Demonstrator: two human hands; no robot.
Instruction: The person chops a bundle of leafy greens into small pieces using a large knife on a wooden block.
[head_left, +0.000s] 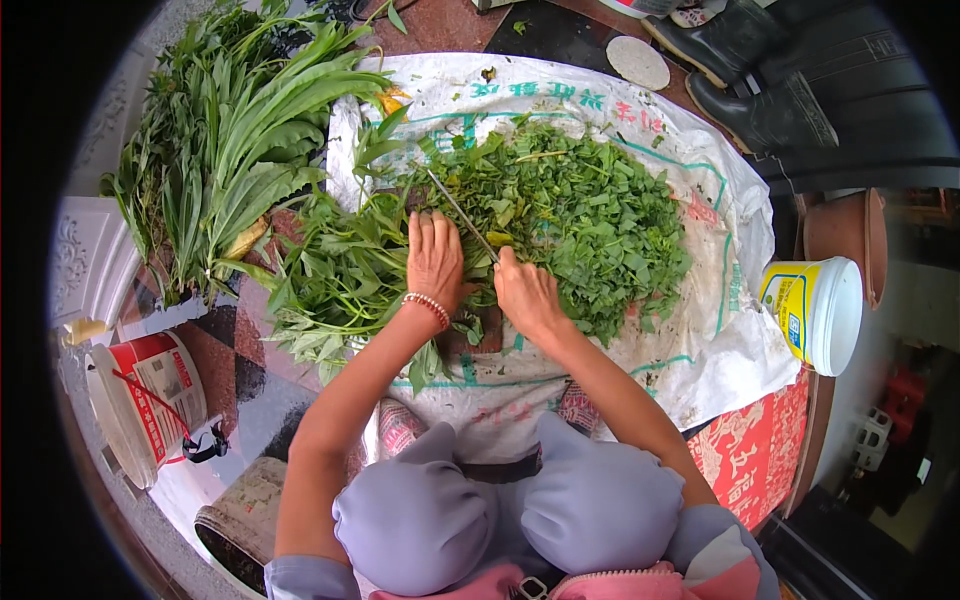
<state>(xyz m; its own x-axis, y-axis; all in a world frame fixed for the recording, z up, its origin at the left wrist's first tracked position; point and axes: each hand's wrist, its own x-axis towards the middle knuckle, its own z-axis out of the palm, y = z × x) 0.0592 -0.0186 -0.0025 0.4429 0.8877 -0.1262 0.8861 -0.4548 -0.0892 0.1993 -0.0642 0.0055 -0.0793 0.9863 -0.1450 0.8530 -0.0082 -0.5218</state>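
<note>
My left hand (435, 259), with a beaded bracelet at the wrist, presses flat on a bunch of leafy green stems (345, 255) lying across a dark chopping board (487, 330). Just to its right, my right hand (527, 294) is closed around the handle of a knife, mostly hidden by the fingers. The knife's narrow blade (463, 214) points up and left, past my left fingertips. A heap of chopped green leaves (600, 225) lies right of the knife on a white woven sack (705, 315) spread on the floor.
Uncut long-leaved greens (240, 150) are piled at the upper left. A red-and-white bucket (150, 405) and a dirty bucket (247, 510) lie at the lower left. A yellow-and-white bucket (814, 315) and a brown bucket (844, 240) are at the right. Black boots (761, 112) and a round pale disc (637, 63) are at the upper right.
</note>
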